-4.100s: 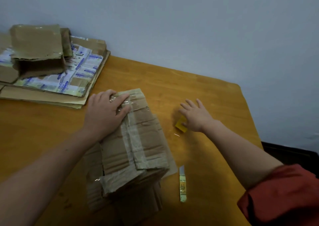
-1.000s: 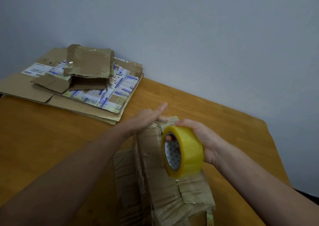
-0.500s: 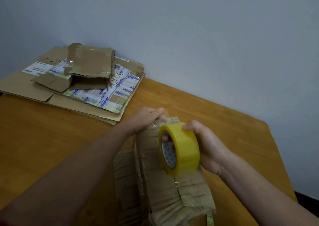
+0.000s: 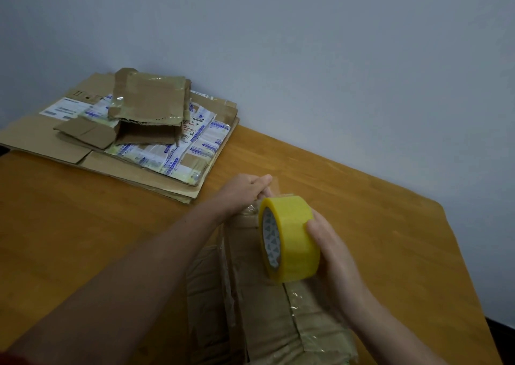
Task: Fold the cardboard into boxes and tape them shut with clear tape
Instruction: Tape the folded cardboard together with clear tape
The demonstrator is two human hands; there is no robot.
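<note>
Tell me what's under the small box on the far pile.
The small box sits on label-covered flattened cardboard, stacked on the table. What lies directly beneath it is covered.

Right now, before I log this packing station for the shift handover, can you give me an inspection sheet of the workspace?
Surface: wooden table, set against the wall.
Job's things: worn cardboard box lying under the hands, tape strips on it; yellow tape roll held on edge above it; stack of flattened cardboard at the far left, with a small opened box on top.
Clutter: nothing seen.
Hands: left hand appears to pinch the tape end at the box's far edge; right hand grips the tape roll.
Cables: nothing seen.
Surroundings: plain wall behind the table.
</note>
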